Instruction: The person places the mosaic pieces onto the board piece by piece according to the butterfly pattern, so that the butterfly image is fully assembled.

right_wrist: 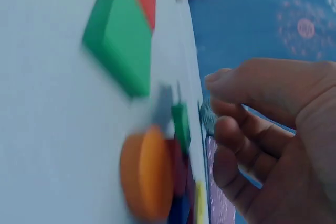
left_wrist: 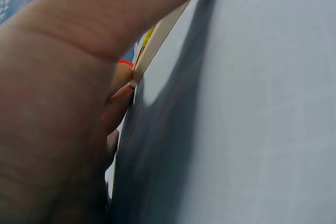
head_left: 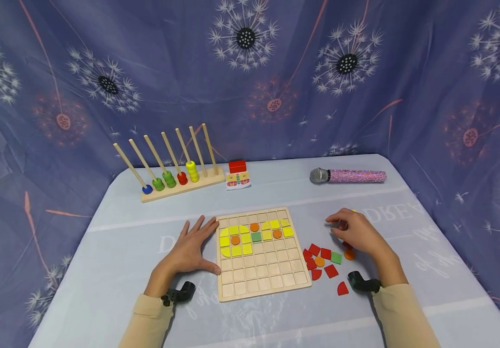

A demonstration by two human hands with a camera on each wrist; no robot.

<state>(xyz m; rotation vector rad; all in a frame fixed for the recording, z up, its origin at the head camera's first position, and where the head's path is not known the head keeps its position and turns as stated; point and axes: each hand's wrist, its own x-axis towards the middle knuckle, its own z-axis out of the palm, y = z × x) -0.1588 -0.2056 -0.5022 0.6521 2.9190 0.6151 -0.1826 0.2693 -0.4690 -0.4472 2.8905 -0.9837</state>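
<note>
A wooden grid board [head_left: 264, 272] lies in front of me, with yellow pieces [head_left: 247, 249], several orange discs [head_left: 235, 240] and a green square [head_left: 256, 237] set in its upper cells. My left hand [head_left: 191, 249] rests at the board's left edge, fingers spread, fingertips and thumb at the rim. To the right of the board, my right hand [head_left: 356, 233] hovers over loose pieces, its fingers loosely bent. In the right wrist view nothing shows between its thumb and fingers [right_wrist: 228, 129]; a loose green square [right_wrist: 123, 38] and an orange disc [right_wrist: 144, 174] lie below.
Red pieces [head_left: 331, 271] are scattered along the board's right side. At the back left stands a peg rack [head_left: 184, 186] with coloured beads. Beside it are a red box [head_left: 237, 166] and a butterfly pattern card [head_left: 238, 180]. A sparkly pink microphone [head_left: 356, 176] lies back right.
</note>
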